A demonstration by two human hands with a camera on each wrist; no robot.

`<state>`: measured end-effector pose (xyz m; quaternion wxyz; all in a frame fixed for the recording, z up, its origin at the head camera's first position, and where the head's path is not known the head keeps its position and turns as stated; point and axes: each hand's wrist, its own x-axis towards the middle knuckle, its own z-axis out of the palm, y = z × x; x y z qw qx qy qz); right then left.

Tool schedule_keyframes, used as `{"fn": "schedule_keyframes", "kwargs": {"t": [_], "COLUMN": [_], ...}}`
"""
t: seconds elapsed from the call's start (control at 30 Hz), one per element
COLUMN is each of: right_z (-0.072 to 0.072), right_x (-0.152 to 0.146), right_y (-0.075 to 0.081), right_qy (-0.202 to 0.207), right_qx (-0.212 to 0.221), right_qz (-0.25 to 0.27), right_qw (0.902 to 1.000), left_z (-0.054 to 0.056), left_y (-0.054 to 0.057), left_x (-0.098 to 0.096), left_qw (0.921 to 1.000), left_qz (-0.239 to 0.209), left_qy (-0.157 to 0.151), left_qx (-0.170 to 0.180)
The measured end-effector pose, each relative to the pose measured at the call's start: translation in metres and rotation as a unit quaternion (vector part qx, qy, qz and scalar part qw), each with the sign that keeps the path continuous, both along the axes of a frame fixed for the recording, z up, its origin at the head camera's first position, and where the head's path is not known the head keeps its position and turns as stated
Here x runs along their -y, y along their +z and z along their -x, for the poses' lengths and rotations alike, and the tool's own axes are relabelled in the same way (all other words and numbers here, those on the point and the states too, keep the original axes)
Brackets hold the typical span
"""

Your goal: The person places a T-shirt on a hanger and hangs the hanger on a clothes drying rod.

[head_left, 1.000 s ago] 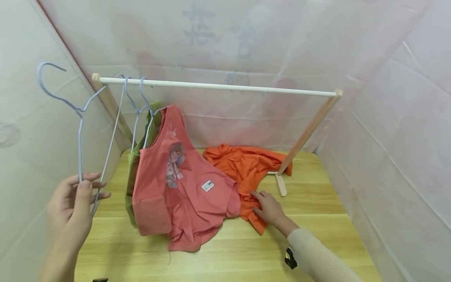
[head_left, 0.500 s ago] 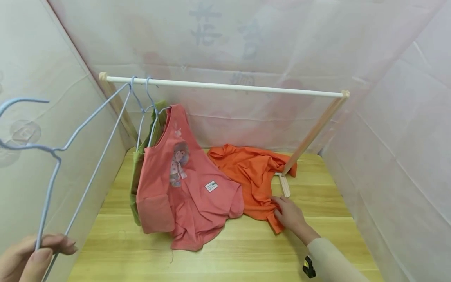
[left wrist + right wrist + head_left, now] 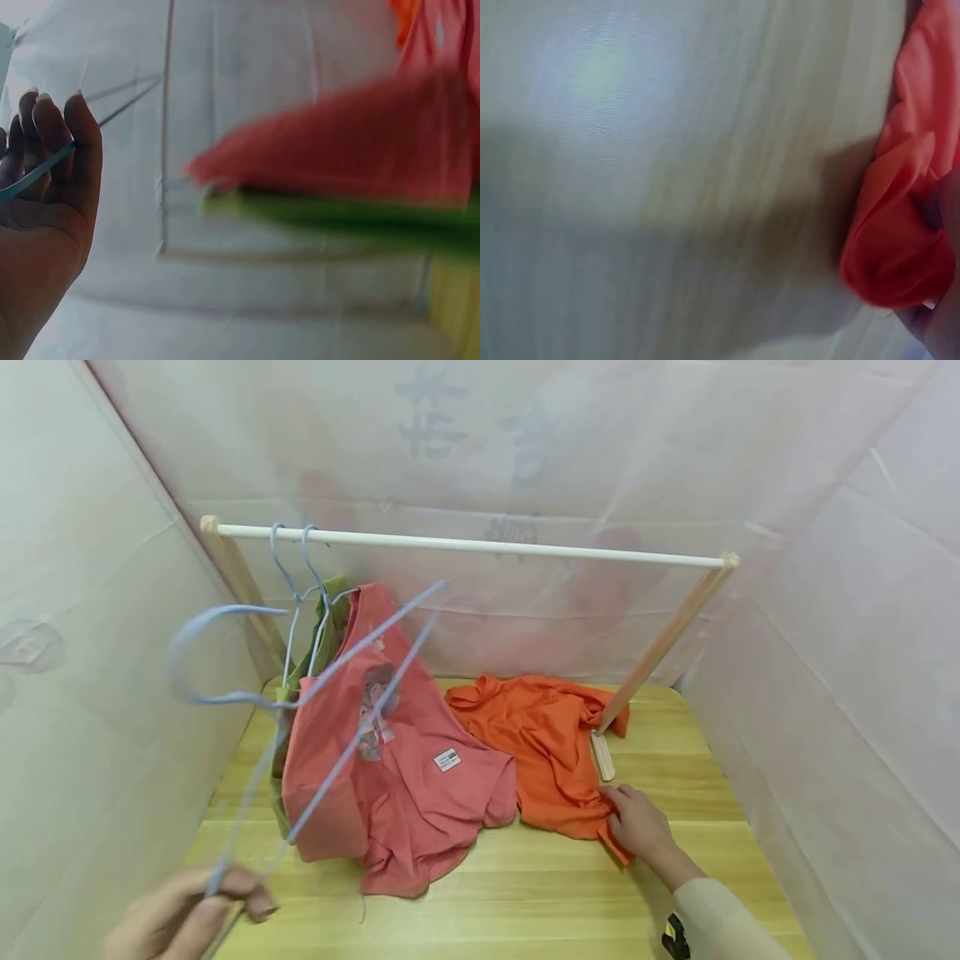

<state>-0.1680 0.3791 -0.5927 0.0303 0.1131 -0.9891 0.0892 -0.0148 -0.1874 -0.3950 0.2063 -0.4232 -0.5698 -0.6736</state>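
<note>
My left hand [image 3: 187,914] pinches a light blue wire clothes hanger [image 3: 238,697] by its side, low at the left of the head view. The hanger is tilted and blurred, its bar crossing in front of a pink sleeveless top [image 3: 427,785]. My right hand [image 3: 647,828] grips the near edge of a crumpled orange garment [image 3: 540,735] lying on the table. In the right wrist view, a bunched fold of the orange garment [image 3: 900,232] sits against my fingers, which are mostly cut off by the frame.
A rack with a white rod [image 3: 480,545] and wooden legs stands across the back. The pink top and a green garment [image 3: 278,777] hang from it at the left on blue hangers. A rack foot [image 3: 602,757] stands beside the orange garment. Pale sheets [image 3: 840,635] wall in the wooden table.
The hanger in my left hand first dropped leftward, then swung right across the pink top. My right hand moved right, drawing the orange garment's near edge along.
</note>
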Motion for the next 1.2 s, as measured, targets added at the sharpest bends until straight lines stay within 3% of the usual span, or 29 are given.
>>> {"fn": "schedule_keyframes", "kwargs": {"t": [0.03, 0.17, 0.27, 0.33, 0.4, 0.6, 0.73, 0.9, 1.07, 1.2], "right_z": [0.003, 0.015, 0.028, 0.038, 0.048, 0.081, 0.106, 0.128, 0.136, 0.137], "right_x": [0.002, 0.018, 0.041, 0.061, 0.082, 0.149, 0.184, 0.208, 0.216, 0.217], "right_y": [0.0, 0.007, 0.016, 0.021, 0.025, 0.034, 0.03, 0.022, 0.014, 0.012], "right_qy": [-0.002, -0.011, 0.017, 0.053, 0.089, 0.109, 0.112, 0.092, 0.09, 0.106], "right_qx": [-0.005, -0.075, -0.155, -0.182, -0.167, -0.012, 0.022, 0.016, -0.013, -0.02], "right_qz": [-0.006, 0.01, 0.076, 0.119, 0.146, 0.148, 0.143, 0.164, 0.092, 0.06], "right_qw": [1.0, 0.9971, 0.9849, 0.9748, 0.9711, 0.9829, 0.9832, 0.9821, 0.9916, 0.9924], "left_z": [0.001, 0.017, 0.026, 0.031, 0.036, 0.039, 0.039, 0.04, 0.039, 0.039], "left_y": [-0.005, -0.024, -0.04, -0.052, -0.065, -0.094, -0.104, -0.111, -0.115, -0.118], "left_x": [-0.01, -0.037, -0.057, -0.069, -0.08, -0.103, -0.107, -0.107, -0.104, -0.102], "left_qw": [0.9996, 0.9932, 0.9828, 0.9753, 0.9691, 0.9489, 0.9422, 0.9446, 0.9456, 0.9466], "left_qz": [-0.009, 0.062, 0.103, 0.119, 0.123, 0.104, 0.097, 0.099, 0.102, 0.103], "left_qy": [0.018, 0.064, 0.073, 0.076, 0.077, 0.094, 0.125, 0.139, 0.148, 0.157], "left_qx": [0.022, 0.075, 0.135, 0.17, 0.2, 0.283, 0.295, 0.28, 0.271, 0.262]}}
